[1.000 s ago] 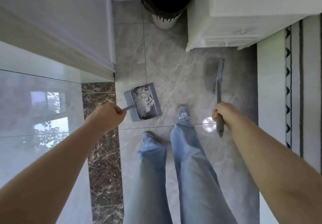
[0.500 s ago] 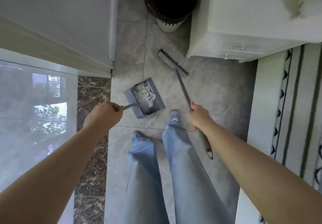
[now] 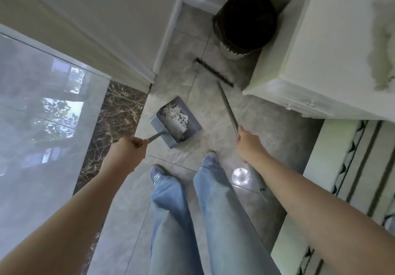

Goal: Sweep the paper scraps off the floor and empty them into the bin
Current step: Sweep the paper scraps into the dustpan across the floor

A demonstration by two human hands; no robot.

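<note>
Grey plastic dustpan [image 3: 176,123] hangs level over the floor [image 3: 267,120], its handle gripped by the left hand [image 3: 126,155]; the white paper scraps [image 3: 176,116] inside look light and prone to spill. Right hand [image 3: 249,144] grips the broom [image 3: 226,103]. Beyond stands the dark-lined bin [image 3: 245,21].

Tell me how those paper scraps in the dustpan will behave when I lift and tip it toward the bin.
The paper scraps look thin and loosely heaped, so they are probably very light and may flutter out. The dustpan looks shallow-walled, so keep it level. The left hand grips only its thin handle, so it may wobble. The bin mouth looks wide.
</note>
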